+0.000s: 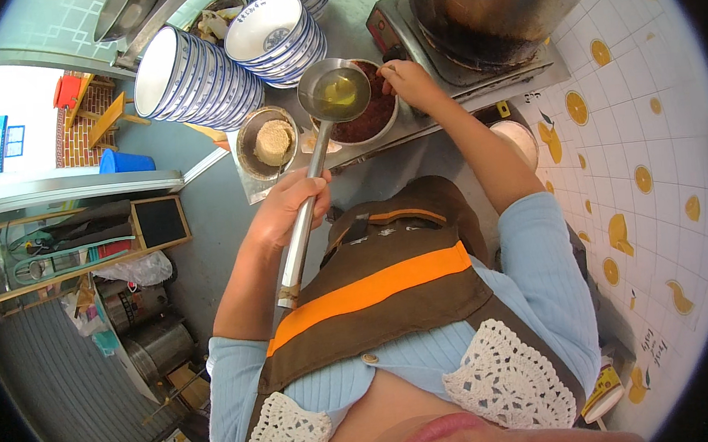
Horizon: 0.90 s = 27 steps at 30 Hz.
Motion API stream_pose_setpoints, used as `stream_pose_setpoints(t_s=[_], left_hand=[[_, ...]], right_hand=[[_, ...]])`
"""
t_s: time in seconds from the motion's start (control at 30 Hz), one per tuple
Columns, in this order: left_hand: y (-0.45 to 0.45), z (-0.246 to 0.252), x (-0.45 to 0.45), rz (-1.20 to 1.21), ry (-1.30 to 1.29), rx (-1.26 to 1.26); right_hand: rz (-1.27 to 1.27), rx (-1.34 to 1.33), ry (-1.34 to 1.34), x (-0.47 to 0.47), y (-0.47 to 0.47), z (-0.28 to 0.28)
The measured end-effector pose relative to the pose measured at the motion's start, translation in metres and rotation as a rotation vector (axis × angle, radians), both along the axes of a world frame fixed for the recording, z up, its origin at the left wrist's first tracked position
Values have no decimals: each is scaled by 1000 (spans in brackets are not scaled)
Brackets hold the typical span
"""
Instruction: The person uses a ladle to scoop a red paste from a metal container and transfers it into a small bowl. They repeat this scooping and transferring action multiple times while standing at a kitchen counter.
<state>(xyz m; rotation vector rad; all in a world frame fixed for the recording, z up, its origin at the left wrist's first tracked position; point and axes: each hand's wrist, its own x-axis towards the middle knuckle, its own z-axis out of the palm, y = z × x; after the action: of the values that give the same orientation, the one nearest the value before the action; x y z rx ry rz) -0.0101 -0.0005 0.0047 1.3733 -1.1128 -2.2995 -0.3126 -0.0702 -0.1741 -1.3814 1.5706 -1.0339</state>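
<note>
My left hand is closed around the long handle of a metal ladle. Clear yellowish liquid lies in the ladle's bowl, which hangs over the left edge of a round container of dark red paste. At that container's upper right is my right hand, its fingers bent together; whether they pinch something thin cannot be made out. Left of the ladle, a metal bowl holds a pale, crumbly heap with a thin handle by it. Stacked white bowls with blue trim stand behind.
A large stained steel pot sits on a stove at the back right. Another bowl stack leans sideways at the left. Below the counter's right part stands a pale round container. The tiled wall borders the right side.
</note>
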Motion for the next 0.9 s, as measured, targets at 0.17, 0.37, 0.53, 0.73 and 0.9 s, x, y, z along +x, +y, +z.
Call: stream_pose_setpoints(t_s=[0.17, 0.37, 0.53, 0.73, 0.9], left_hand=[[-1, -2, -3, -7, 0, 5], [-2, 0, -7, -9, -21, -16], [-2, -3, -7, 0, -45, 1], [-3, 1, -11, -8, -66, -8], [0, 8, -17, -16, -68, -18]], right_hand=[[1, -105, -75, -7, -12, 10], [74, 37, 95, -6, -18, 6], [86, -67, -124, -21, -27, 8], [118, -12, 8, -8, -43, -6], [207, 55, -118, -20, -34, 6]])
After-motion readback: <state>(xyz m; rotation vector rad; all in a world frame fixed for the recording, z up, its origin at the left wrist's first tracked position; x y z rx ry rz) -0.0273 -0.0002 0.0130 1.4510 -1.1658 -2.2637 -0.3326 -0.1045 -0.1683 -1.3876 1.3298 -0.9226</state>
